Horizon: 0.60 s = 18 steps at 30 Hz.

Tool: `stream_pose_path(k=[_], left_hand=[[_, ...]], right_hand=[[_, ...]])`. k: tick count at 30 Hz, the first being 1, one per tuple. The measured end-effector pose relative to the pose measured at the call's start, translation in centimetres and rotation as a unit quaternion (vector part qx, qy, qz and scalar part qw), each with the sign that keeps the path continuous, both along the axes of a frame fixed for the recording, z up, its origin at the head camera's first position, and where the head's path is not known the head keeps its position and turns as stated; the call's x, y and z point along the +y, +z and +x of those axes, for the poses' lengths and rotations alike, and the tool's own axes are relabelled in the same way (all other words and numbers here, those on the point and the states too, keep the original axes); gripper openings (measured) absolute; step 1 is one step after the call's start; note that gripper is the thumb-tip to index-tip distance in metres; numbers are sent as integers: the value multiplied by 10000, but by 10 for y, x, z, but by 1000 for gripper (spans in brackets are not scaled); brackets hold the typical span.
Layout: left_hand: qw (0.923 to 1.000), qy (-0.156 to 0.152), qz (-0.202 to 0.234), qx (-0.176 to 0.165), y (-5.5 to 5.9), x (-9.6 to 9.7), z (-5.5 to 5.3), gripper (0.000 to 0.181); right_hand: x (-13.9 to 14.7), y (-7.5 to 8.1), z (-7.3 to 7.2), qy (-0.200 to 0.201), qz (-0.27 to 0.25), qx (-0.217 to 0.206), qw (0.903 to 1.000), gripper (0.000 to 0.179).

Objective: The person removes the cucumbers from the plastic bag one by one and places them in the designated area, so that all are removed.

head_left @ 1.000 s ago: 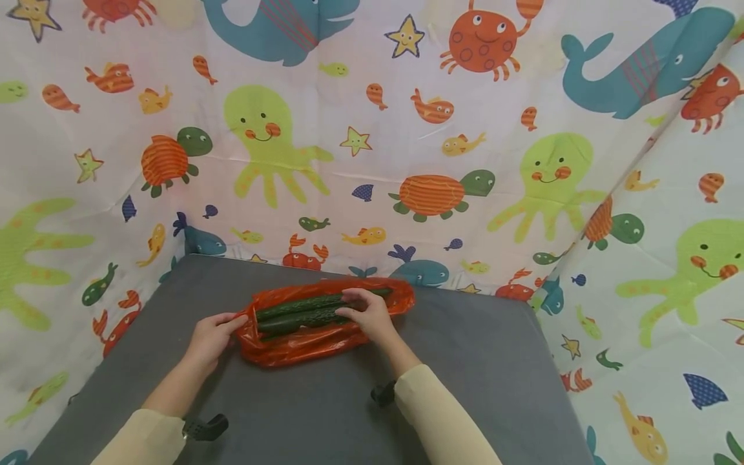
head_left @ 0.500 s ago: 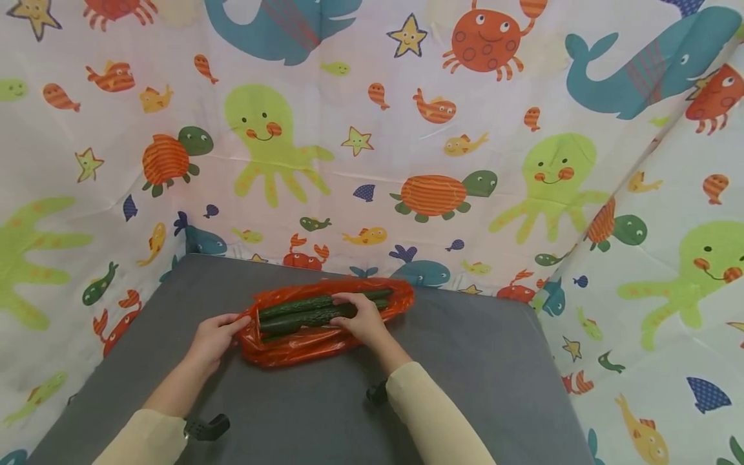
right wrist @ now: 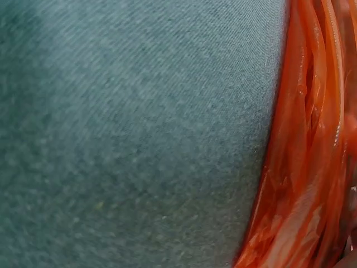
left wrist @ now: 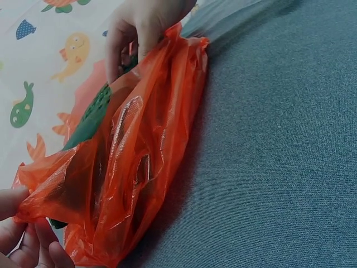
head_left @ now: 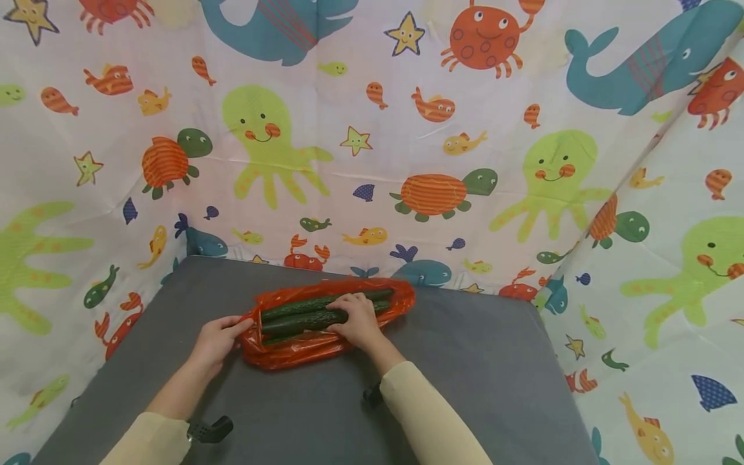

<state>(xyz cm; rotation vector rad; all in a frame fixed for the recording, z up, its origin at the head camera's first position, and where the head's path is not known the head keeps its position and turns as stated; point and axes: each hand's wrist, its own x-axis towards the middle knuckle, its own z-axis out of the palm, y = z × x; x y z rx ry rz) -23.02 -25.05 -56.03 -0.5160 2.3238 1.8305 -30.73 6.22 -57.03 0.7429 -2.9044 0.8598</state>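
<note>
Cucumbers in a red bag: right hand, shifted leftward since the earlier frame, curls round one; left hand pinches the bag's end.

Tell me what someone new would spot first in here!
Probably the cloth behind the grey table, bright with cartoon sea creatures. Then the shiny orange-red bag on that table, with long green cucumbers showing through its open top. The left hand pinches the bag's left end; the right hand curls over the cucumbers.
</note>
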Motion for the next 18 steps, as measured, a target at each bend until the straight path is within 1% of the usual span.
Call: stream_pose_path(k=[5, 11, 18], left_hand=[[10000, 20, 33, 8, 0, 0, 1, 52], [10000, -24, 20, 3, -2, -2, 2, 56], [10000, -27, 5, 13, -2, -3, 1, 55]], right_hand=[[-3, 3, 2, -36, 163, 0, 9999, 41], [-4, 2, 2, -78, 146, 12, 9999, 38], [-3, 2, 1, 54, 229, -27, 9997, 39]])
